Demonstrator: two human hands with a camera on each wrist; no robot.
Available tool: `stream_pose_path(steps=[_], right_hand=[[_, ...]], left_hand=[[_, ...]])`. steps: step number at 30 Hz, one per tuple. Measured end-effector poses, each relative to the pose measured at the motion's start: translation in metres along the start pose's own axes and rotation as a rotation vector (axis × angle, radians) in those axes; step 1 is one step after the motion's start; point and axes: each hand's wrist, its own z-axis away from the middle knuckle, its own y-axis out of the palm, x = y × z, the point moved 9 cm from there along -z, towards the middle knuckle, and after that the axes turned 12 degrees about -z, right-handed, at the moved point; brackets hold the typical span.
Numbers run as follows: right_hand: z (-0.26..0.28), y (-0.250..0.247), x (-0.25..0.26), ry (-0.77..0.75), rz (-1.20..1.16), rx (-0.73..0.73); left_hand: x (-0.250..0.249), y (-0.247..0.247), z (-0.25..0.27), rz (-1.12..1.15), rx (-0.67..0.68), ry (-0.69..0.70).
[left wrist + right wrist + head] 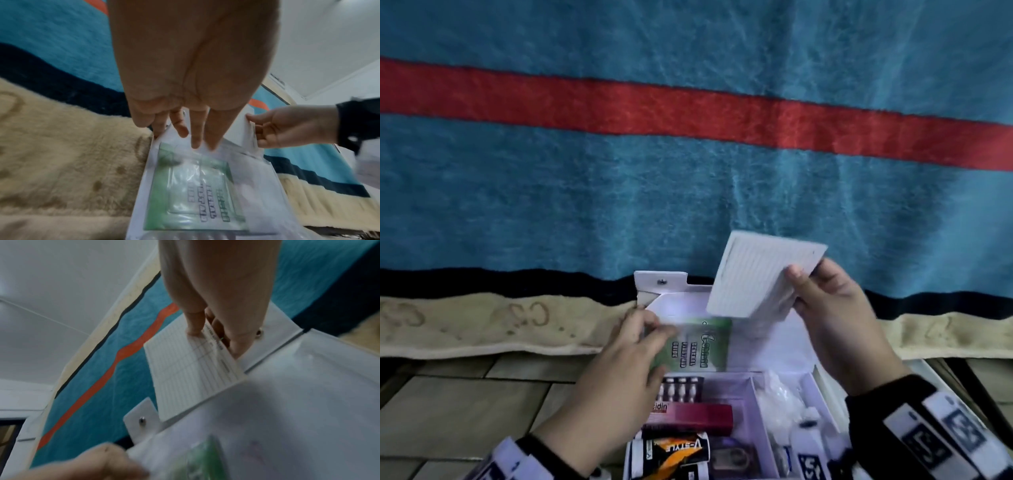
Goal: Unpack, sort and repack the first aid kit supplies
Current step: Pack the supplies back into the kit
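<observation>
A white first aid kit box stands open on the floor, its lid leaning back against a bed. A clear pocket inside the lid holds a green guide booklet. My left hand pinches the pocket's upper left edge, over the booklet. My right hand grips a white lined pad by one corner, tilted above the lid's top edge. The pad's lower end is still behind the pocket.
In the box lie a blister pack, a dark red carton, a black-and-orange pack, a white bag and a white bottle. A blue blanket with a red stripe hangs behind. Tiled floor lies at the left.
</observation>
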Motion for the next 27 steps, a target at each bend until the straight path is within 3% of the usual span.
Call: stream_pose_path(steps=[3, 5, 9, 11, 13, 17, 19, 27], right_hand=[[-0.017, 0.006, 0.010, -0.036, 0.063, 0.031], [-0.021, 0.008, 0.014, -0.084, 0.235, 0.076], [-0.013, 0.025, 0.019, -0.330, 1.178, 0.323], [-0.007, 0.031, 0.000, -0.321, 1.553, 0.465], [-0.004, 0.033, -0.019, -0.236, 1.730, 0.540], [-0.001, 0.045, -0.038, -0.079, 1.767, 0.645], [-0.004, 0.043, -0.034, -0.026, 1.710, 0.625], [-0.006, 0.029, -0.043, 0.026, 1.572, 0.622]], left_hand=[[-0.001, 0.002, 0.001, -0.021, 0.029, -0.018], [-0.002, 0.000, 0.002, -0.016, 0.026, -0.034], [-0.001, 0.002, 0.000, 0.022, 0.037, -0.035], [-0.001, 0.005, -0.001, 0.022, 0.037, -0.038], [-0.001, 0.007, -0.002, 0.029, 0.036, -0.045], [0.001, 0.008, -0.002, 0.047, 0.026, -0.039], [0.002, 0.009, -0.001, 0.060, 0.027, -0.033], [0.003, 0.009, -0.001, 0.062, 0.028, -0.049]])
